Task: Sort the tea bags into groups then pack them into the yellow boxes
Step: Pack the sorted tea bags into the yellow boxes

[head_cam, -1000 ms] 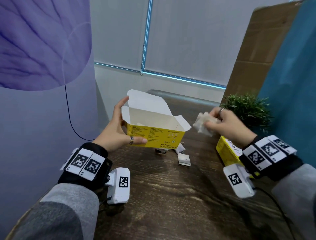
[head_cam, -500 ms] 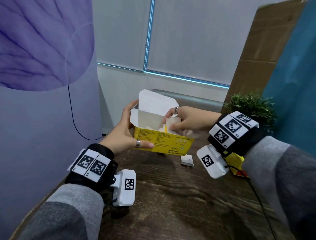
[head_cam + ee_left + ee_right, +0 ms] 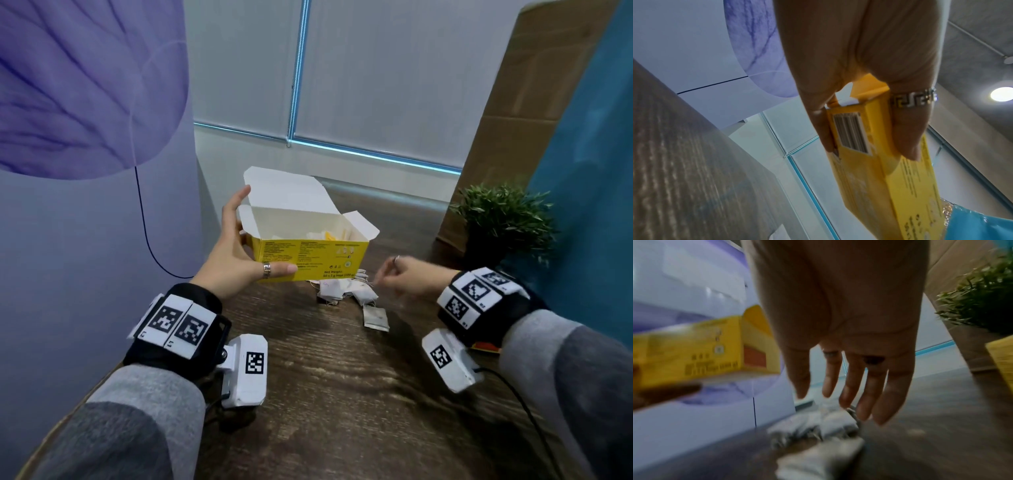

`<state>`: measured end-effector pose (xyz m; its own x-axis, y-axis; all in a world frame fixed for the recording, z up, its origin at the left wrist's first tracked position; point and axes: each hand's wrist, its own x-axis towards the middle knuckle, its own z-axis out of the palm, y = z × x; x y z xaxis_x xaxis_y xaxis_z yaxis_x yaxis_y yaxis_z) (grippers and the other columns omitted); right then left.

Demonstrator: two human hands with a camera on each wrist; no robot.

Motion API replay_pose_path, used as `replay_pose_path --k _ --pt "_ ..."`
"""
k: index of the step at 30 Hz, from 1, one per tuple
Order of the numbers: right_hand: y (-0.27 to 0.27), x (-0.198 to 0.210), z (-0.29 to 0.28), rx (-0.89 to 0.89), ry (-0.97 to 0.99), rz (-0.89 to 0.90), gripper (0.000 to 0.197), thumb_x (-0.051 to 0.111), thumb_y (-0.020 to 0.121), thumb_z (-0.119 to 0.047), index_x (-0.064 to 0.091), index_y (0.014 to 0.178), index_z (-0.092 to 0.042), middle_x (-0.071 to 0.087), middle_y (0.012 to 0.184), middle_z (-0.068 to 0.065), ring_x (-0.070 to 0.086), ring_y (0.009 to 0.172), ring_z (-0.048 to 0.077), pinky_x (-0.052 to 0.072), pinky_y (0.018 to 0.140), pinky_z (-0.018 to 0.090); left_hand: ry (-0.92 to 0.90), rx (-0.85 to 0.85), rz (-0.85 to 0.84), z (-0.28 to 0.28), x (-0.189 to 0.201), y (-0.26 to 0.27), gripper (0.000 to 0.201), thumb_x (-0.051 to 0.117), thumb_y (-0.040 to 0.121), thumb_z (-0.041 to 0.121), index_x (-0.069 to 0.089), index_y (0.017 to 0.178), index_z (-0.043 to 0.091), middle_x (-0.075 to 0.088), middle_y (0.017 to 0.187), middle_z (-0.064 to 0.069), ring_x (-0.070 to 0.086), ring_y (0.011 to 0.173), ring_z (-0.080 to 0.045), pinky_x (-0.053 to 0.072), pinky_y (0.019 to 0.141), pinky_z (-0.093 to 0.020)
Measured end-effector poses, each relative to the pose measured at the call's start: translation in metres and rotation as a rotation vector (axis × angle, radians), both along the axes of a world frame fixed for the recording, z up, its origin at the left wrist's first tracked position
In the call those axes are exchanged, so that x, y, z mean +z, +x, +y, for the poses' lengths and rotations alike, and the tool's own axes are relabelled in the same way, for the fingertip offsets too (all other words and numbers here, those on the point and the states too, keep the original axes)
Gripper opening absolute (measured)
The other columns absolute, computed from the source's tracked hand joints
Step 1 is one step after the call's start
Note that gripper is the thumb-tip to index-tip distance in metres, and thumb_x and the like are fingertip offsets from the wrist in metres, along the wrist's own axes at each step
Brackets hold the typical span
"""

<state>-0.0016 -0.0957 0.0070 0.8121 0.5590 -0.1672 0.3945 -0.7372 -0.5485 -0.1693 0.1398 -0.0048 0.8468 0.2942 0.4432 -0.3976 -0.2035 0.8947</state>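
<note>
My left hand (image 3: 239, 263) gripped open yellow box (image 3: 310, 257) above worktop (image 3: 342, 394), thumb on front. Readable print: "Net Weight"; rest too small. Barcode (image 3: 851, 133) on box end. My right hand (image 3: 840, 337) hung over loose tea bags (image 3: 346, 291), fingers straight, holding nothing.

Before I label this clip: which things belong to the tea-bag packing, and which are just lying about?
Job:
open yellow box, gripped by left hand
loose tea bags on table
second yellow box
right hand, empty

Lying about:
potted plant
cardboard sheet
</note>
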Motion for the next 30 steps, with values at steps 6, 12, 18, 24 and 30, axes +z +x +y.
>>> replay_pose_path --k 6,12,18,24,30 --pt "0.0 -0.028 0.001 0.072 -0.209 0.049 0.031 0.074 0.079 -0.026 0.048 0.093 -0.015 0.054 0.074 -0.005 0.051 0.064 0.007 0.045 0.046 0.016 0.01 0.069 -0.026 0.0 0.002 -0.001 0.114 0.077 0.063 -0.007 0.007 0.146 0.03 0.036 0.132 0.006 0.048 0.107 -0.001 0.048 0.07 -0.004" --pt "-0.004 -0.022 0.003 0.145 -0.374 0.159 0.028 0.078 0.075 -0.026 0.055 0.09 -0.019 0.058 0.084 -0.003 0.057 0.077 0.012 0.048 0.058 0.02 0.024 0.096 -0.008 0.002 0.003 -0.003 0.114 0.076 0.065 -0.006 0.005 0.146 0.03 0.033 0.13 0.007 0.046 0.104 -0.003 0.045 0.064 0.001" --pt "0.001 -0.01 0.01 0.201 -0.288 0.101 0.038 0.084 0.067 -0.021 0.052 0.088 -0.017 0.063 0.08 -0.001 0.061 0.066 0.013 0.05 0.052 0.022 0.041 0.108 0.01 0.003 0.004 -0.003 0.114 0.077 0.065 -0.005 0.004 0.146 0.03 0.035 0.114 0.025 0.046 0.097 0.008 0.044 0.064 0.001" --pt "0.021 -0.002 0.046 0.075 0.249 0.227 0.018 0.072 0.079 -0.014 0.059 0.09 -0.009 0.059 0.082 0.009 0.056 0.056 0.01 0.052 0.054 0.021 0.027 0.116 0.006 0.005 0.005 -0.004 0.114 0.076 0.065 -0.006 0.005 0.146 0.03 0.035 0.113 0.025 0.046 0.096 0.009 0.045 0.063 0.0" --pt "0.027 -0.025 0.08 0.158 -0.191 -0.082 0.053 0.078 0.071 -0.038 0.061 0.115 -0.013 0.067 0.106 0.007 0.062 0.089 0.021 0.052 0.083 0.034 0.02 0.121 -0.012 0.01 0.002 -0.002 0.115 0.078 0.063 -0.004 0.006 0.146 0.031 0.036 0.127 0.01 0.047 0.101 0.006 0.046 0.066 -0.001"
